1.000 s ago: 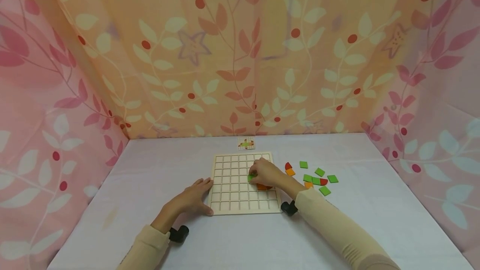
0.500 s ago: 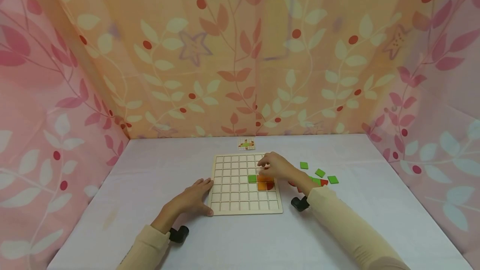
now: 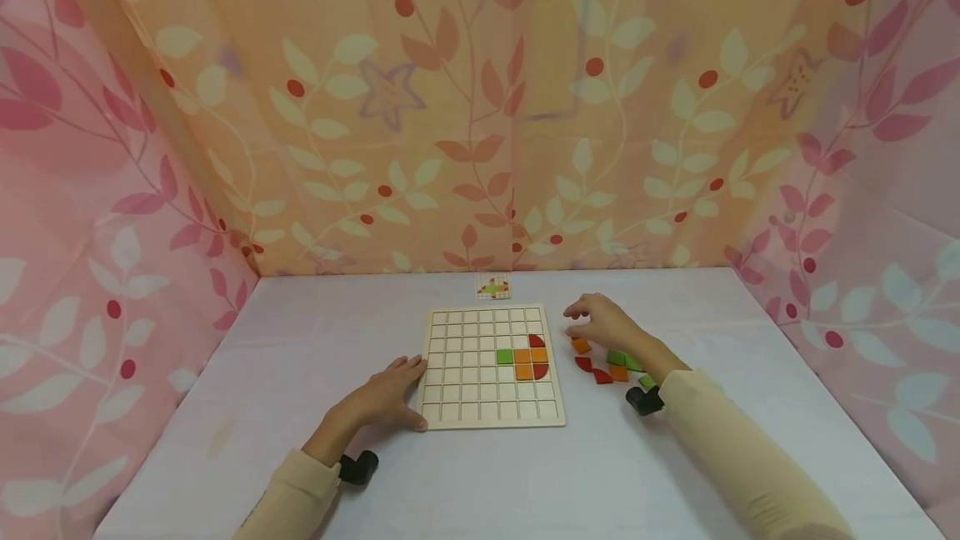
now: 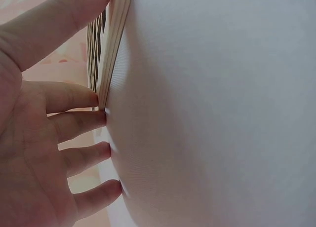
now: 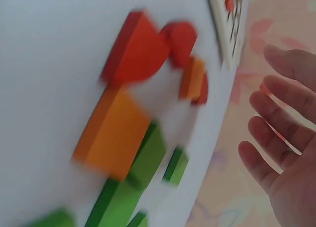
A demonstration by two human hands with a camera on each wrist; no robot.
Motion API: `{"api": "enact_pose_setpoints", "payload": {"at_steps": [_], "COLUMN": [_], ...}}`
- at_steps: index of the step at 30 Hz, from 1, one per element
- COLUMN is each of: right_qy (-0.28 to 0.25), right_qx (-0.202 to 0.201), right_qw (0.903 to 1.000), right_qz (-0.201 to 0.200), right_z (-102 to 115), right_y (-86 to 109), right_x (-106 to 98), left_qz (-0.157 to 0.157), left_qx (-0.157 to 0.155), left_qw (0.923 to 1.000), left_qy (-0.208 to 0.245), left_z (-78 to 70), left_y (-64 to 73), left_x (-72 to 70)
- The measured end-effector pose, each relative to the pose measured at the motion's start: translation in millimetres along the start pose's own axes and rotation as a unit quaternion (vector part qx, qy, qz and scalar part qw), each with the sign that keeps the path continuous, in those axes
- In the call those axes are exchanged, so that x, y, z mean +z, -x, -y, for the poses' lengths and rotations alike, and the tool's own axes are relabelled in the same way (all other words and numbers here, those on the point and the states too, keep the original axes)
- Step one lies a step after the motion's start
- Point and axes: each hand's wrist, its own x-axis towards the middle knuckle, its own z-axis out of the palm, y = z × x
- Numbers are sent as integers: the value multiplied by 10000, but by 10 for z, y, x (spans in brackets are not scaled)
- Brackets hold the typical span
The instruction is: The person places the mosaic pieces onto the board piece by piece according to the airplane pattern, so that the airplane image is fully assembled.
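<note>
My left hand (image 3: pixel 386 397) rests against the left edge of a wooden grid board (image 3: pixel 468 394). In the left wrist view its fingers (image 4: pixel 79 123) are spread, with the thumb along the board's side. On the board lie a green square tile (image 3: pixel 504 357), 3 orange square tiles (image 3: pixel 522 372) and two red quarter-round tiles (image 3: pixel 537 341). My right hand (image 3: pixel 603 325) hovers above the loose tiles right of the board, holding nothing, its fingers loosely bent. Beneath and near it lie orange tiles (image 5: pixel 111 133), red quarter-rounds (image 5: pixel 138 49) and green tiles (image 5: pixel 150 158); the hand and forearm hide some.
A small pattern card (image 3: pixel 492 287) lies behind the board. White cloth (image 3: pixel 300 340) covers the table. Patterned curtains (image 3: pixel 480 107) stand at the back and both sides. A black wrist camera (image 3: pixel 645 400) sits at the right cuff.
My right hand has let go of a green tile on the board, then moved right, off the board and over the loose tiles. My left hand has stayed at the board's edge.
</note>
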Motion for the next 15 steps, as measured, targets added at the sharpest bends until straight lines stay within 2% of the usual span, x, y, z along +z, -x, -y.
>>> {"api": "enact_pose_setpoints", "payload": {"at_steps": [15], "right_qy": [278], "right_qx": [196], "right_qw": [9994], "right_qz": [13], "right_z": [-466], "right_y": [105], "right_x": [-82], "left_qz": [-28], "left_qx": [-26], "left_qw": [10000], "left_qy": [-52], "left_z": [-1], "left_y": [3], "left_x": [13]}}
